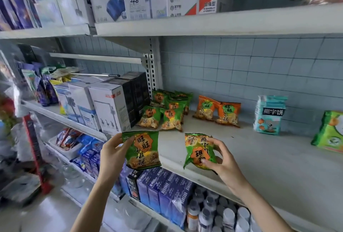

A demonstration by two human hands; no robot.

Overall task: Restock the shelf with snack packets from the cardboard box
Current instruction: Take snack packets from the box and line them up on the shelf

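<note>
The left hand (pixel 111 150) holds an upright green packet (pixel 143 150) by its left edge. The thumb is on the printed front and the fingers (pixel 118 139) are curled behind it, clamped on the packet. The packet hangs in front of the shelf (pixel 259 157), at the near edge.

The right hand (pixel 222 159) grips an upside-down green packet (pixel 199 151) from the right side, with its fingers wrapped over the front and clamped on it. This packet is over the front lip of the shelf. I cannot tell whether its bottom touches the board.

Further back on the same shelf, a cluster of green packets (pixel 167 109) leans together against the left upright. Two orange packets (pixel 217 111) stand just beside them, near the tiled wall (pixel 241 68). A pale blue packet (pixel 270 114) stands well apart to the right, and a green and white bag (pixel 330 133) lies at the right edge of the view.

Left of the upright, white boxes (pixel 109 107) fill the neighbouring shelf. On the level below are blue cartons (pixel 163 189) and, beside them, bottles (pixel 213 213).
</note>
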